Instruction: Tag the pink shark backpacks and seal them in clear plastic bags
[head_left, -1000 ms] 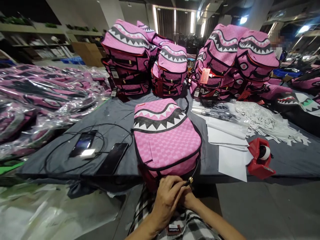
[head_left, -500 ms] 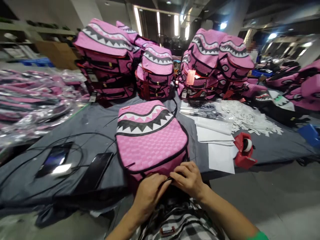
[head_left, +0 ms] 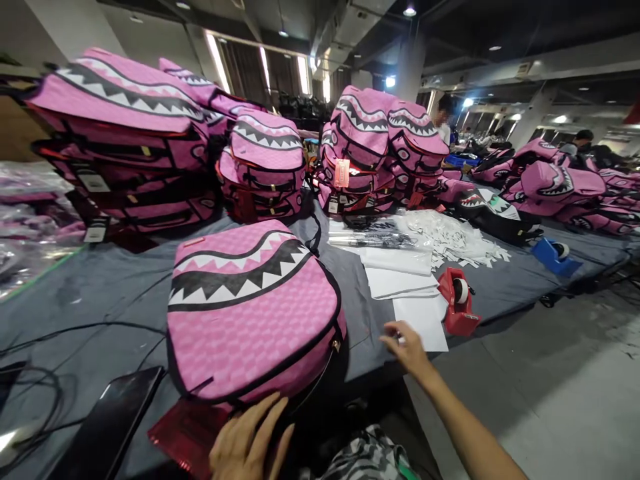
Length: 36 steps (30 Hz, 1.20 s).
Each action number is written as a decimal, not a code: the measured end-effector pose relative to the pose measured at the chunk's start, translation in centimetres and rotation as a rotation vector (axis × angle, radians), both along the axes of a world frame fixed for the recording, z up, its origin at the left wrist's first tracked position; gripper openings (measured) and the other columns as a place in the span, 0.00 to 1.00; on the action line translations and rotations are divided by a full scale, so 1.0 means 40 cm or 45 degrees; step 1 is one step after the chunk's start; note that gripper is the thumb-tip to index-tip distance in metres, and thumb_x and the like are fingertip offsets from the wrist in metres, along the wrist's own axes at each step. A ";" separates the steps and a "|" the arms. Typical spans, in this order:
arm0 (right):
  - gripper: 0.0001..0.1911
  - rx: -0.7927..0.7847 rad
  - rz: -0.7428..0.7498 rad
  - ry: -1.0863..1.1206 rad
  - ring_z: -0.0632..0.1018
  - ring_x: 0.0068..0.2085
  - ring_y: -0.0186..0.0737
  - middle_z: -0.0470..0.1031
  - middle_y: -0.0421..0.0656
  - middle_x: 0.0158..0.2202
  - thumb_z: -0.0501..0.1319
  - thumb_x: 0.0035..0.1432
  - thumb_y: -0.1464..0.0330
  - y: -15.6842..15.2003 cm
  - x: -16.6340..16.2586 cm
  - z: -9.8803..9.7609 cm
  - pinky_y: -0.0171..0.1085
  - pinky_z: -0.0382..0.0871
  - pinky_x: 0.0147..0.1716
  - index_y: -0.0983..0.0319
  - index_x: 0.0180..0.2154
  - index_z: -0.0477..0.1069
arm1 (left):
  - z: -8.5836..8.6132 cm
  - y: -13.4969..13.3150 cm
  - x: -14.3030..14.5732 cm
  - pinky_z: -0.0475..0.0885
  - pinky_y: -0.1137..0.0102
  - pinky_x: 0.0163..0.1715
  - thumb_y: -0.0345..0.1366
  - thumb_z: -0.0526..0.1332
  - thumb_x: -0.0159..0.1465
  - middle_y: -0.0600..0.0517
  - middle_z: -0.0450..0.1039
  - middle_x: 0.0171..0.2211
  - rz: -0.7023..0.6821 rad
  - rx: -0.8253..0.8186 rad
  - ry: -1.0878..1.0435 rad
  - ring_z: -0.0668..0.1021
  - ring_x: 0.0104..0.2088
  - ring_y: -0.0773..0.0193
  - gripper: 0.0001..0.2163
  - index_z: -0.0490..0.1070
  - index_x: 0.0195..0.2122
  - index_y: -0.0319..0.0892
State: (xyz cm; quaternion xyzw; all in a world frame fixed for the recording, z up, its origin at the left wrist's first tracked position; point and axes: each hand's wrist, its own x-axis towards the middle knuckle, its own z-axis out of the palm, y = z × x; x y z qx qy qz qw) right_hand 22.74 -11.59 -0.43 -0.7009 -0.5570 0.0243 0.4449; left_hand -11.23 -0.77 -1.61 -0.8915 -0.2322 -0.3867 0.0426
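Observation:
A pink backpack (head_left: 255, 320) with a black-and-white shark-tooth pattern lies face up on the grey-covered table. My left hand (head_left: 250, 440) is at its lower edge, fingers stretched out and spread. Partly under that hand and the bag is a shiny dark red plastic packet (head_left: 187, 433). To the right of the bag, my right hand (head_left: 407, 347) hovers near the table's front edge, fingers loosely curled and apart. Closest to it are a white paper sheet (head_left: 420, 323) and a red tape dispenser (head_left: 459, 303) with a white roll.
Stacked pink backpacks (head_left: 267, 140) line the back of the table. Small white tags (head_left: 450, 233) lie piled beyond the papers, with a blue tape dispenser (head_left: 556, 257) farther right. A black phone-like slab (head_left: 107, 427) and cables are at left. Another person (head_left: 443, 123) stands far behind.
My hands have come apart from the bag's lower edge. The right one has moved right, toward the papers. The red packet now shows, and the view has swung right.

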 end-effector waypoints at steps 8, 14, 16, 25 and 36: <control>0.13 -0.424 -0.360 -0.079 0.75 0.36 0.47 0.76 0.45 0.28 0.62 0.56 0.58 -0.051 0.207 -0.021 0.41 0.65 0.38 0.59 0.26 0.75 | 0.008 -0.041 0.025 0.69 0.63 0.44 0.38 0.57 0.70 0.50 0.78 0.41 0.037 -0.182 0.012 0.76 0.41 0.57 0.09 0.72 0.48 0.46; 0.12 -0.474 -0.315 -0.042 0.75 0.32 0.43 0.77 0.44 0.27 0.60 0.54 0.60 -0.031 0.223 -0.013 0.37 0.63 0.33 0.59 0.25 0.77 | 0.018 -0.071 0.000 0.65 0.49 0.55 0.39 0.56 0.70 0.41 0.67 0.59 0.241 -0.205 -0.205 0.69 0.60 0.44 0.25 0.55 0.68 0.51; 0.13 -0.500 -0.300 -0.030 0.73 0.28 0.41 0.75 0.42 0.23 0.60 0.52 0.61 -0.023 0.233 0.002 0.36 0.61 0.30 0.60 0.22 0.75 | -0.006 -0.067 -0.034 0.68 0.50 0.50 0.42 0.54 0.70 0.36 0.68 0.57 0.414 -0.198 -0.216 0.71 0.56 0.43 0.29 0.48 0.71 0.44; 0.23 -0.189 -0.644 -0.201 0.70 0.30 0.43 0.71 0.45 0.25 0.46 0.60 0.50 -0.016 0.262 0.178 0.39 0.61 0.31 0.59 0.26 0.66 | -0.051 -0.127 -0.141 0.66 0.52 0.41 0.31 0.47 0.69 0.40 0.78 0.48 0.353 -0.099 0.066 0.76 0.40 0.49 0.19 0.77 0.49 0.44; 0.15 0.128 -0.281 -0.302 0.70 0.28 0.37 0.69 0.40 0.27 0.59 0.64 0.59 -0.077 -0.149 0.163 0.35 0.66 0.31 0.60 0.27 0.68 | 0.131 -0.190 0.208 0.69 0.57 0.57 0.56 0.70 0.51 0.36 0.70 0.60 -0.942 -2.064 -0.397 0.75 0.57 0.47 0.38 0.69 0.59 0.39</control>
